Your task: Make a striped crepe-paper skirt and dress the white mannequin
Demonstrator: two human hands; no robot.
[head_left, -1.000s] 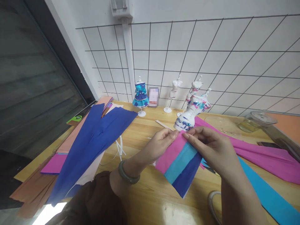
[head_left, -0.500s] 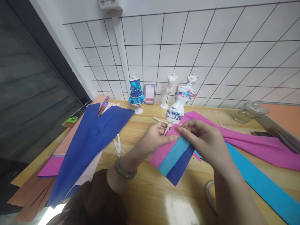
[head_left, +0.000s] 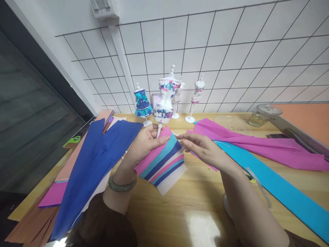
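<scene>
My left hand (head_left: 146, 140) is closed around the thin stem of a white dress form (head_left: 166, 99) splashed with pink and blue. With its thumb it also pins a striped sheet of crepe paper (head_left: 164, 157) against the stem. Pink, light blue, dark blue and pale bands run slantwise across this sheet. My right hand (head_left: 200, 147) hovers at the sheet's right edge, fingers stretched out; whether the fingertips touch the paper I cannot tell. Behind stand a small form in a blue ruffled dress (head_left: 143, 103), a partly hidden form (head_left: 178, 97) and another speckled form (head_left: 198, 91).
Dark blue crepe paper (head_left: 95, 164) lies on the left over other sheets, near a green tape measure (head_left: 73, 140). Pink paper (head_left: 246, 140) and a light blue strip (head_left: 272, 181) spread across the right. A lidded glass jar (head_left: 259, 116) stands at the back right.
The held dress form has moved left and become more upright. The striped sheet now shows more bands and a pale lower end. My right hand's fingers have come off the sheet's middle and straightened.
</scene>
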